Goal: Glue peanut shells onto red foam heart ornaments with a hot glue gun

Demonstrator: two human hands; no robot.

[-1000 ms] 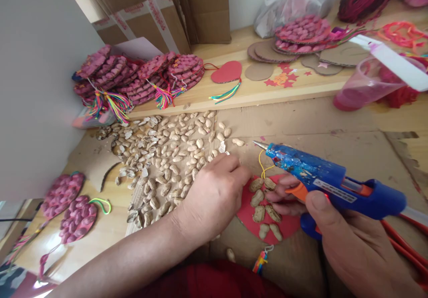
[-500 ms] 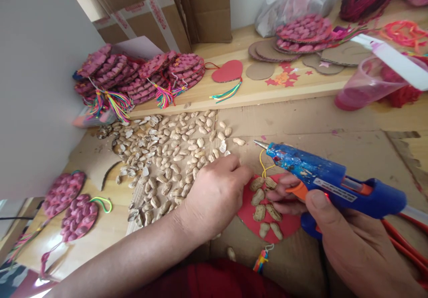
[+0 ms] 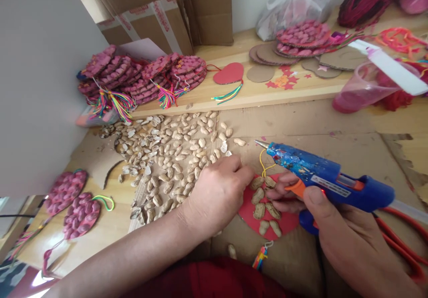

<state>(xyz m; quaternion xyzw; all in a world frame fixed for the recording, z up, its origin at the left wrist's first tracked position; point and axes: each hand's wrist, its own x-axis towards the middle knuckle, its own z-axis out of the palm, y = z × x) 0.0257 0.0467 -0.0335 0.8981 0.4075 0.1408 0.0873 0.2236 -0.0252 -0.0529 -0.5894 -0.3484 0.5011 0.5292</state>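
Observation:
A blue glue gun point(image 3: 321, 168) with an orange trigger is gripped by my right hand point(image 3: 341, 226), its metal nozzle pointing left and slightly up. Some fingers of that hand reach down to the right side of a red heart-shaped card point(image 3: 249, 213). Several peanut shells point(image 3: 259, 211) sit on the card in a column. My left hand point(image 3: 217, 195) is closed with curled fingers at the card's upper left edge; whatever it pinches is hidden behind the knuckles. A yellow cord loop point(image 3: 263, 162) rises from the card's top, and a colourful tassel point(image 3: 260, 258) hangs below.
Loose peanuts point(image 3: 177, 155) cover the cardboard mat left of my hands. Stacks of pink peanut-covered pieces point(image 3: 140, 77) line the raised ledge behind. A pink cup point(image 3: 363, 88) stands at the back right. Red-handled scissors point(image 3: 397, 240) lie beside my right hand.
The view has shifted slightly. The glue gun's rear end has come a little to the left, while my left hand stays closed at the card's edge.

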